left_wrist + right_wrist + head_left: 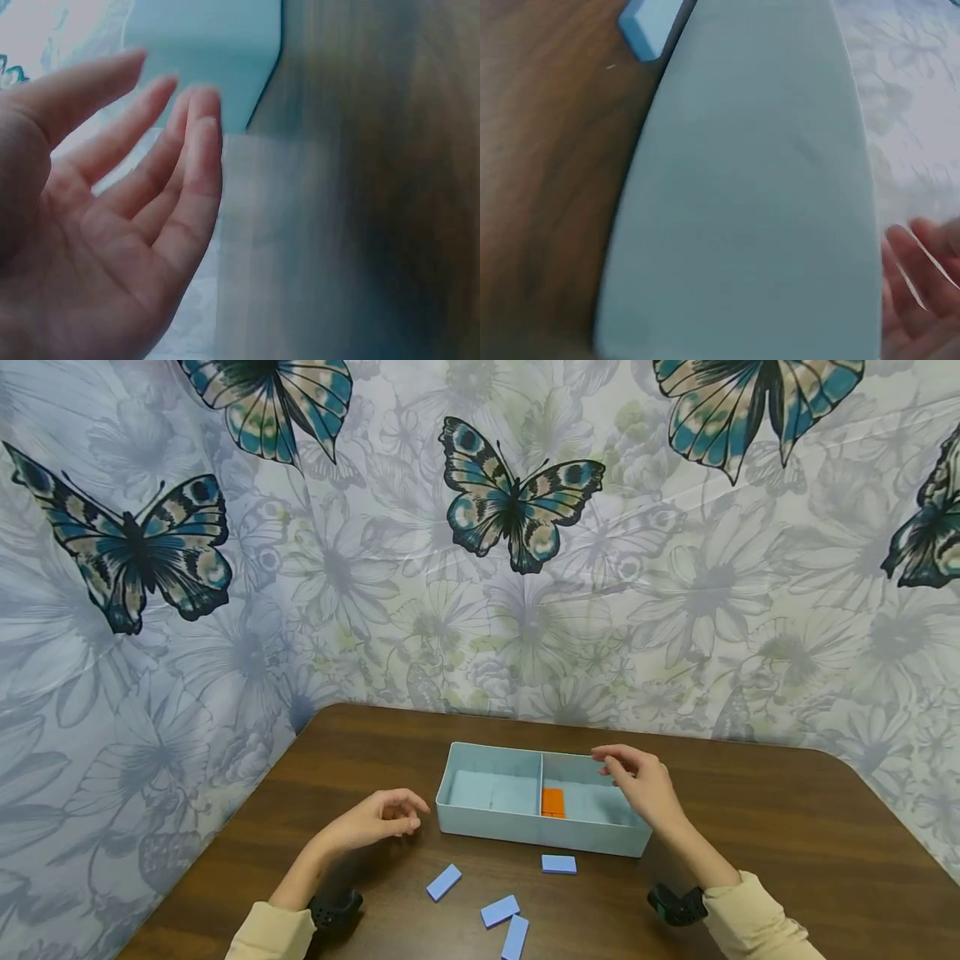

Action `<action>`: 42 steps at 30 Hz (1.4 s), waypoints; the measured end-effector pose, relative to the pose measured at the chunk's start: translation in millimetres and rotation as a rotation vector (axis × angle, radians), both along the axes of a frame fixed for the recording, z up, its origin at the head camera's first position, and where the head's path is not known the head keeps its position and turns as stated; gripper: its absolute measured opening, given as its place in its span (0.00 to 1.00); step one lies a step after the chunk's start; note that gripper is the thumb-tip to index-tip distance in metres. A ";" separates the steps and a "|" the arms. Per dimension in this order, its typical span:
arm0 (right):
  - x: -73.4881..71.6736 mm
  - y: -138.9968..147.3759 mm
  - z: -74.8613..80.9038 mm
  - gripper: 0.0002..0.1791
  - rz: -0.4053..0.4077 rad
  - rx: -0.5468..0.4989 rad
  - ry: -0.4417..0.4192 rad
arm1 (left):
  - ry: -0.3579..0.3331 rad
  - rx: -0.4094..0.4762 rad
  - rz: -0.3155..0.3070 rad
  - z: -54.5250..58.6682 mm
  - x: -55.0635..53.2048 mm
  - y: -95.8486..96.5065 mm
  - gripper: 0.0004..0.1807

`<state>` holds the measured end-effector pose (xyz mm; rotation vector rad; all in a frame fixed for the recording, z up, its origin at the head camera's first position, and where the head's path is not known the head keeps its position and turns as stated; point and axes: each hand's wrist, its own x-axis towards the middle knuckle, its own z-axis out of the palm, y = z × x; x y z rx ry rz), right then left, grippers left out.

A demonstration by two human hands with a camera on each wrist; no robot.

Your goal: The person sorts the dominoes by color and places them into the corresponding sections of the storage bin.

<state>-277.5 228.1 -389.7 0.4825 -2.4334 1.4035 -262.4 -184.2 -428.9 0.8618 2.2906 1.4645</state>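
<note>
A pale blue-green box (491,828) with a divider stands on the table. Orange blocks (552,803) lie in its right compartment, against the divider; the left compartment shows only its bare floor. My right hand (645,785) hovers over the right end of the box, fingers loosely bent, with nothing visible in them. Just left of the box, my left hand (375,818) is held above the table, its fingers (199,161) relaxed and empty. Nearest the box's front wall lies one light blue block (558,864).
More light blue blocks lie in front of the box: one (444,882) to the left, another (500,911) nearer the middle, and a third (515,937) almost touching it. The brown wooden table (795,843) ends at a butterfly-patterned cloth (525,635) behind.
</note>
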 end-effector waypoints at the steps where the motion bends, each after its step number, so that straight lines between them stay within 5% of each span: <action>1: 4.4 4.5 -1.4 0.11 -0.045 -0.013 0.030 | -0.002 -0.010 -0.044 -0.4 0.8 0.1 0.15; 5: 18.0 20.3 -9.8 0.12 -0.200 -0.066 0.056 | -0.034 -0.020 -0.211 -4.6 2.3 4.7 0.19; 8: 23.3 27.3 -16.3 0.14 -0.260 -0.081 0.020 | -0.069 -0.012 -0.270 -7.5 2.4 8.5 0.23; 12: 25.8 33.3 -26.1 0.17 -0.240 -0.131 -0.037 | -0.128 -0.004 -0.317 -11.2 3.3 13.2 0.27; 16: 24.3 38.1 -37.8 0.21 -0.137 -0.219 -0.123 | -0.201 0.001 -0.364 -16.0 4.7 18.5 0.30; 22: 21.9 43.0 -48.3 0.27 0.008 -0.277 -0.248 | -0.250 -0.008 -0.383 -19.5 6.9 24.8 0.32; 30: 19.5 44.0 -51.5 0.29 0.102 -0.437 -0.394 | -0.259 -0.017 -0.401 -18.8 7.7 29.3 0.32; 42: 21.2 45.5 -57.5 0.29 0.159 -0.446 -0.377 | -0.221 0.018 -0.362 -23.6 16.0 31.6 0.26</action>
